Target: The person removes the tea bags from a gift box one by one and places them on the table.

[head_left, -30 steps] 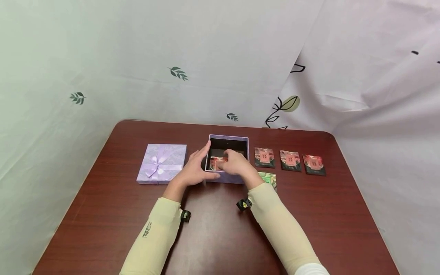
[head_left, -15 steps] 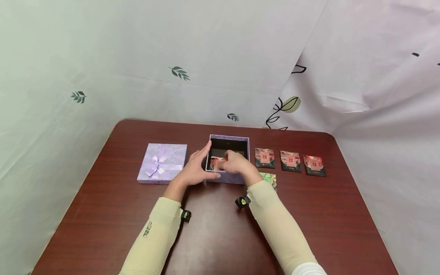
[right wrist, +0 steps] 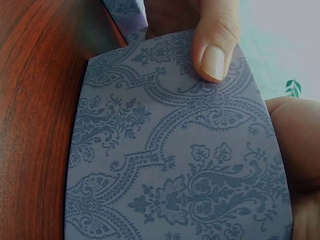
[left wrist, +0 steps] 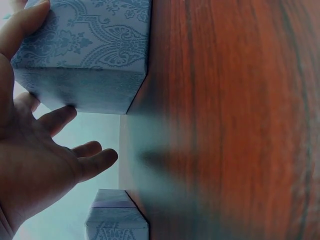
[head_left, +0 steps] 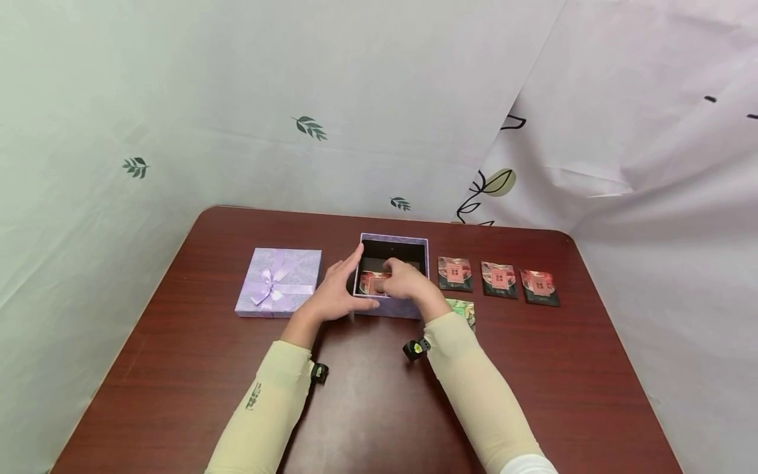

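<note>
An open box (head_left: 387,306) covered in lilac patterned paper, black inside, stands in the middle of the table. My left hand (head_left: 336,293) grips its near left corner, the thumb on the front wall and the fingers against the left side. In the left wrist view, some fingers of that hand (left wrist: 45,145) spread away from the box wall. My right hand (head_left: 408,280) reaches down into the box over a red and black sachet (head_left: 368,283), holding it with thumb and bent fingers. The other fingertips are hidden.
Left of the box lies its lilac lid (head_left: 302,264) with a ribbon bow. On the right sit red and black sachets (head_left: 454,274) in a row of three. A green sachet (head_left: 464,308) lies partly behind my right forearm. Draped white cloth (head_left: 249,151) hangs beyond the table.
The sachet in the box has shifted slightly left under my right hand. The right wrist has turned a little; my left hand and the box stay in place.
</note>
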Tool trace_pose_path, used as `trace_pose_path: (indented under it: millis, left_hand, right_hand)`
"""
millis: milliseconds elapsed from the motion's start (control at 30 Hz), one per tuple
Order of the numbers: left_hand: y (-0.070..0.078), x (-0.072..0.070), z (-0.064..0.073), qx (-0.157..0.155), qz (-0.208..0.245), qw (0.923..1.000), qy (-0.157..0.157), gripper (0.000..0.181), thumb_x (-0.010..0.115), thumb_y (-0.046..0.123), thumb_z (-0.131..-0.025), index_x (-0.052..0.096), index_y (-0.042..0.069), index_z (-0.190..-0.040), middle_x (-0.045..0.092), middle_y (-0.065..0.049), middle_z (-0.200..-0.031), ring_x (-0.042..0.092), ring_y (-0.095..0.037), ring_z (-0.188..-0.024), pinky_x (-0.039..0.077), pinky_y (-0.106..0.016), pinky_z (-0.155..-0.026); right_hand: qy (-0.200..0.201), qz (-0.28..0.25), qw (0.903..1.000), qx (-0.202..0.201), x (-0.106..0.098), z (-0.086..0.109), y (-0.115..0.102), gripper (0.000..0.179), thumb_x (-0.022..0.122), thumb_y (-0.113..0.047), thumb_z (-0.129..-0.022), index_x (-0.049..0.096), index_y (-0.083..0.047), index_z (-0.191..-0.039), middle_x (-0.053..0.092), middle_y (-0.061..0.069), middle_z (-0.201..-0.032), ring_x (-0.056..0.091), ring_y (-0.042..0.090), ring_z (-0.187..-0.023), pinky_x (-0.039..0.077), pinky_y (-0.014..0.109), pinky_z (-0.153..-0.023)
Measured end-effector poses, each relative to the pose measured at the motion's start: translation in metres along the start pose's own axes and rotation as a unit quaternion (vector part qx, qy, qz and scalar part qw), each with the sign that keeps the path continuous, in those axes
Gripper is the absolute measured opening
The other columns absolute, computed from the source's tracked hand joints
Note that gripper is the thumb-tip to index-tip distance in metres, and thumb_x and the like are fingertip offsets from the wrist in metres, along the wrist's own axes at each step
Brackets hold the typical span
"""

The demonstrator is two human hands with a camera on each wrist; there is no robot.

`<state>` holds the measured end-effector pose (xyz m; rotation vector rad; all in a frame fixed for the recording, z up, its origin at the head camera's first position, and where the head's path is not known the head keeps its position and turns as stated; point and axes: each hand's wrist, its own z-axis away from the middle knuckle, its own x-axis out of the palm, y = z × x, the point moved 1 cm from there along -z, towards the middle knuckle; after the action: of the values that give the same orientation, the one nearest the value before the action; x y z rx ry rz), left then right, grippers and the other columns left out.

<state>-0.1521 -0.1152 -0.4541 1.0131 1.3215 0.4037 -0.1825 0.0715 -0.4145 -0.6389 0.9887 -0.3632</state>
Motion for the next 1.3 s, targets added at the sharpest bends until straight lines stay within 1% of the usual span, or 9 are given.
trace_pose_path:
  millis: [100,233,333,433,733,833,933,1100,1300]
  left_hand:
    - [-0.0005,0.0000,0.0002,0.000,0.001,1.0000,0.000,0.119,0.089,0.038,-0.075,0.010,0.019,-0.163,0.014,0.002,-0.165,0.011,-0.045,-0.146,0.013,-0.056,-0.115]
    - [-0.0010,0.0000,0.0003,-0.001,0.000,1.0000,0.000,0.119,0.089,0.039,-0.075,0.010,0.019,-0.163,0.013,0.003,-0.165,0.011,-0.044,-0.146,0.014,-0.056,-0.115]
    - [-0.0010,-0.0002,0.0002,-0.001,-0.002,1.0000,-0.001,0.119,0.088,0.040,-0.076,0.009,0.019,-0.163,0.013,0.002,-0.165,0.012,-0.042,-0.147,0.013,-0.055,-0.116]
    - [-0.0010,-0.0005,0.0001,0.001,-0.002,1.0000,-0.001,0.120,0.088,0.040,-0.076,0.009,0.019,-0.163,0.013,0.001,-0.165,0.013,-0.040,-0.148,0.011,-0.054,-0.116]
    - [0.0001,-0.0020,0.0007,0.001,-0.001,1.0000,-0.003,0.120,0.088,0.040,-0.076,0.008,0.020,-0.163,0.013,0.001,-0.165,0.011,-0.041,-0.148,0.012,-0.056,-0.116]
    - [0.0003,-0.0023,0.0012,-0.003,0.000,1.0000,-0.005,0.120,0.088,0.041,-0.076,0.008,0.020,-0.163,0.012,0.002,-0.165,0.010,-0.042,-0.147,0.012,-0.057,-0.116]
    - [0.0004,-0.0022,0.0016,-0.006,0.000,1.0000,-0.005,0.119,0.088,0.040,-0.076,0.009,0.019,-0.163,0.012,0.002,-0.165,0.010,-0.043,-0.147,0.013,-0.059,-0.115]
    - [0.0006,-0.0016,0.0016,-0.006,0.001,1.0000,-0.005,0.119,0.088,0.039,-0.076,0.009,0.020,-0.163,0.012,0.002,-0.165,0.011,-0.043,-0.147,0.012,-0.057,-0.115]
    - [-0.0012,0.0004,0.0005,-0.004,0.006,1.0000,-0.003,0.118,0.088,0.039,-0.076,0.010,0.020,-0.163,0.014,0.001,-0.165,0.010,-0.046,-0.146,0.014,-0.059,-0.114]
  right_hand:
    - [-0.006,-0.006,1.0000,0.002,0.0001,-0.0005,-0.0008,0.060,0.067,-0.022,-0.093,0.047,0.001,-0.144,0.056,0.017,-0.134,0.055,0.030,-0.115,0.045,0.047,-0.096]
    - [-0.020,-0.007,0.9998,0.002,0.0008,-0.0032,-0.0014,0.060,0.066,-0.022,-0.093,0.046,0.001,-0.145,0.057,0.017,-0.131,0.055,0.029,-0.107,0.047,0.045,-0.091]
    - [-0.022,-0.005,0.9997,0.000,0.0011,-0.0057,-0.0014,0.059,0.065,-0.022,-0.094,0.046,0.001,-0.144,0.058,0.016,-0.128,0.055,0.029,-0.103,0.047,0.044,-0.087]
    - [-0.023,-0.008,0.9997,-0.001,0.0014,-0.0072,-0.0016,0.058,0.065,-0.023,-0.094,0.047,0.001,-0.144,0.059,0.017,-0.128,0.055,0.029,-0.103,0.047,0.044,-0.087]
    - [-0.015,-0.045,0.9989,0.007,0.0014,-0.0050,-0.0023,0.059,0.067,-0.024,-0.095,0.046,0.000,-0.145,0.055,0.018,-0.136,0.053,0.032,-0.118,0.045,0.048,-0.096]
    - [-0.004,-0.050,0.9987,0.005,0.0007,-0.0041,-0.0021,0.057,0.068,-0.019,-0.094,0.048,0.000,-0.144,0.054,0.018,-0.137,0.052,0.032,-0.120,0.044,0.049,-0.098]
    - [0.008,-0.047,0.9988,-0.003,0.0000,-0.0048,-0.0013,0.053,0.067,-0.011,-0.091,0.051,0.000,-0.140,0.055,0.017,-0.134,0.054,0.031,-0.113,0.046,0.046,-0.093]
    - [0.026,-0.046,0.9984,-0.018,0.0001,-0.0062,-0.0023,0.049,0.068,-0.001,-0.086,0.056,0.001,-0.134,0.061,0.016,-0.118,0.055,0.028,-0.092,0.047,0.037,-0.077]
    - [0.039,-0.027,0.9988,-0.013,0.0021,-0.0077,-0.0057,0.044,0.064,0.004,-0.086,0.061,0.001,-0.129,0.063,0.014,-0.111,0.055,0.026,-0.085,0.046,0.032,-0.069]
